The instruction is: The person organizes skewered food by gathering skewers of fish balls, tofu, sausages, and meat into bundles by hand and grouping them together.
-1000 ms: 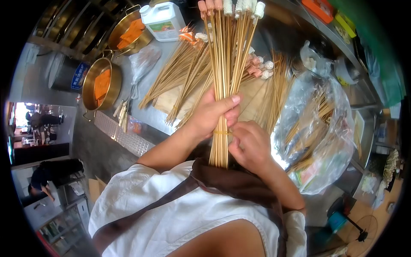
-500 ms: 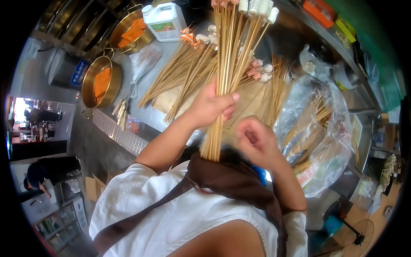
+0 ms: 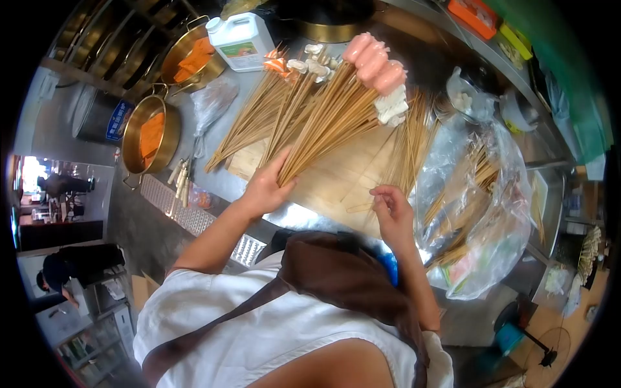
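Observation:
My left hand (image 3: 266, 186) is wrapped round the lower ends of a bundle of wooden skewers (image 3: 326, 119). The bundle leans to the upper right, its tips carrying pink pieces (image 3: 377, 64) and white pieces (image 3: 391, 107). To the right, my right hand (image 3: 392, 213) is closed in a pinch over the brown board (image 3: 336, 194), with a thin yellowish band (image 3: 359, 209) at its fingertips. Other skewers (image 3: 249, 116) with orange-striped and white tips lie left of the bundle. More loose skewers (image 3: 411, 145) lie to its right.
Brass pots (image 3: 169, 139) with orange cloths and a white jug (image 3: 239, 42) stand at the upper left. A clear plastic bag (image 3: 501, 220) with skewers lies right. A perforated metal strip (image 3: 171, 200) runs along the near left edge. Another person (image 3: 61, 268) is far left.
The bundle has moved down from its upright position and now leans right over the board, with my left hand lower and further left. My right hand has moved away from the bundle with the thin band.

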A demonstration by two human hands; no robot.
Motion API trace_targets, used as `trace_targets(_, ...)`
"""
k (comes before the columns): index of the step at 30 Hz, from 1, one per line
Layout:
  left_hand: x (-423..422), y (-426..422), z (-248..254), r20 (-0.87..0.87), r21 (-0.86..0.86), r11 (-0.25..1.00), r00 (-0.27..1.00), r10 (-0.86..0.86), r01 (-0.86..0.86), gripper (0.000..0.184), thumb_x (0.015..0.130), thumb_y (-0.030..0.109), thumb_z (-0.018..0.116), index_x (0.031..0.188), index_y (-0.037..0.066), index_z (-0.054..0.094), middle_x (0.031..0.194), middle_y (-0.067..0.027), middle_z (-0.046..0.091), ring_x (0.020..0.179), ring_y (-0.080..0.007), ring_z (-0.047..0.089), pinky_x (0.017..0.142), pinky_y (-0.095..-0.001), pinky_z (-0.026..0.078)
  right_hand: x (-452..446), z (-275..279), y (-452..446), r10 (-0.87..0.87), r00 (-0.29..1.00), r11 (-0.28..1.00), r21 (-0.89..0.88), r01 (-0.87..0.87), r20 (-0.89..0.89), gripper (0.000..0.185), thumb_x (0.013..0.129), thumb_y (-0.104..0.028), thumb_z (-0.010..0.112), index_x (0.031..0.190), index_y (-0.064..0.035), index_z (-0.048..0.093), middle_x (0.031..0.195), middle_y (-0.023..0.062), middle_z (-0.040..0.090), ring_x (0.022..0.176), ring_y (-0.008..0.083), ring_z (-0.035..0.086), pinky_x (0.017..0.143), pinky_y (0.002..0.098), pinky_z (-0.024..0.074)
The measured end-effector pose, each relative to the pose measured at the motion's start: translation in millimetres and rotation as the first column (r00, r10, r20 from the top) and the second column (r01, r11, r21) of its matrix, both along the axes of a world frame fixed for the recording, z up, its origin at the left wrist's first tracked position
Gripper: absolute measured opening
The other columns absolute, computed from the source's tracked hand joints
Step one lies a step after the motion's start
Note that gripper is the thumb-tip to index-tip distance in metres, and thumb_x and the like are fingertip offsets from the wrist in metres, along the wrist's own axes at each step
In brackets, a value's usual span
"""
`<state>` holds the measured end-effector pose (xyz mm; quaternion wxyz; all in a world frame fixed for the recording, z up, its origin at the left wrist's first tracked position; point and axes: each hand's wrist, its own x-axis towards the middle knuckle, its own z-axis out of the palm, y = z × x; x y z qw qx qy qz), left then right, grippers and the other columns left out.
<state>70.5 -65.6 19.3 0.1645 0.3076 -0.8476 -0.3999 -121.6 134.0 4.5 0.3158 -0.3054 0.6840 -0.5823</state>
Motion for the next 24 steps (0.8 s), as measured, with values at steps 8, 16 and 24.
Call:
trace_targets(8, 5, -33, 1, -0.344, 0.294, 0.948, 0.912, 0.222, -0.119, 0.052, 0.081, 0.004, 0.061, 0.128, 0.003, 0.039, 0.096, -0.0095, 0.057, 0.074, -0.0146, 0.056, 0.063, -0.0261, 0.046, 0, -17, 3, -0.032, 0.999, 0.999, -0.002, 0.032, -0.015, 0.009, 0.088, -0.005, 0.053, 0.096, -0.0022, 0.057, 0.083, 0.0040, 0.061, 0.070, 0.0094, 0.055, 0.061, 0.0216, 0.0437)
trace_targets(16, 59, -39, 34, -0.310, 0.659, 0.751, 0.896, 0.318, -0.039, 0.030, 0.080, 0.007, 0.061, 0.106, 0.003, 0.046, 0.075, -0.0054, 0.052, 0.050, -0.0089, 0.047, 0.043, -0.0205, 0.039, 6, -34, 3, 0.044, 0.996, 0.993, 0.105, -0.052, 0.077, 0.012, 0.090, -0.008, 0.052, 0.099, -0.0005, 0.056, 0.090, 0.0051, 0.061, 0.082, 0.0095, 0.056, 0.070, 0.0222, 0.0450)
trace_targets(24, 56, 3, -1, -0.124, 0.620, 0.779, 0.992, -0.020, 0.093, 0.055, 0.079, 0.004, 0.065, 0.129, 0.002, 0.042, 0.084, 0.0023, 0.056, 0.062, -0.0045, 0.049, 0.052, -0.0192, 0.041, -19, -39, -31, 0.092, 0.457, 0.994, 0.107, 0.007, -0.885, 0.026, 0.074, -0.004, 0.061, 0.100, -0.0044, 0.058, 0.106, 0.0157, 0.057, 0.106, 0.0369, 0.049, 0.095, 0.0464, 0.0366)
